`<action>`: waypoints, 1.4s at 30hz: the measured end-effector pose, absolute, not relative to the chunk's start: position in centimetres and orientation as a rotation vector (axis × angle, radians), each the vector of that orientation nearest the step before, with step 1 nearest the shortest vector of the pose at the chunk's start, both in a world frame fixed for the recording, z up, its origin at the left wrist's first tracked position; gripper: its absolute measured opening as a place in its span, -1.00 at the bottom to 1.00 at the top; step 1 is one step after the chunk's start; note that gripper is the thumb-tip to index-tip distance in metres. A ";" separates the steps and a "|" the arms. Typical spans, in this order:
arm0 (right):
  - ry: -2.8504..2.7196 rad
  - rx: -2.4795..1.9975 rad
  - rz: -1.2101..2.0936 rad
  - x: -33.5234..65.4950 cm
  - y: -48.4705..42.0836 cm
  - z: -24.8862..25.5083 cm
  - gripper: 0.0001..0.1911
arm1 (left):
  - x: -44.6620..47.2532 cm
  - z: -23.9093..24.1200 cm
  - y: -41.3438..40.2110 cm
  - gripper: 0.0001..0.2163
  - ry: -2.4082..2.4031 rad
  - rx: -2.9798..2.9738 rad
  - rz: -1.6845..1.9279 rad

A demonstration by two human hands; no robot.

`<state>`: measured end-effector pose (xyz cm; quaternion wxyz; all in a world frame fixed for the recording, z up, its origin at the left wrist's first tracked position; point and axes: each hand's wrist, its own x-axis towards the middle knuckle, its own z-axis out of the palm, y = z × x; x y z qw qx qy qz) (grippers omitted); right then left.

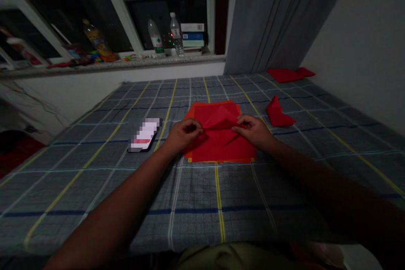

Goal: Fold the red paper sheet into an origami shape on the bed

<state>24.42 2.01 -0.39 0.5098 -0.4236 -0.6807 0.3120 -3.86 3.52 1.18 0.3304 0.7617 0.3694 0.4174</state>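
Observation:
A folded sheet of red paper (221, 118) is held between my two hands, its middle rising to a peak. My left hand (186, 133) pinches its left corner between thumb and fingertips. At the opposite corner, my right hand (251, 128) has thumb and fingers closed on the paper. Beneath lies a stack of red and orange paper sheets (221, 154), slightly fanned at the edges. A folded red paper piece (278, 114) rests on the cloth to the right of my right hand.
A phone (144, 135) with a lit, blurred screen lies left of the stack on the checked cloth (199, 202). Flat red items (286, 75) sit at the far right. Bottles (156, 38) and stacked boxes (193, 36) stand on the windowsill (126, 64) beside a grey curtain (268, 17).

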 end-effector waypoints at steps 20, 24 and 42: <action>-1.434 -1.015 0.841 23.3 1.2 -0.4 -0.55 | -4.0 1.6 3.6 -0.69 0.781 1.662 0.849; -1.475 -0.999 0.823 22.7 0.7 -0.4 -0.63 | -3.1 2.5 2.2 -0.69 0.800 1.771 0.714; -2.178 -1.200 0.392 21.7 1.3 -1.6 -0.81 | -1.3 0.0 2.0 -0.61 1.187 2.340 0.753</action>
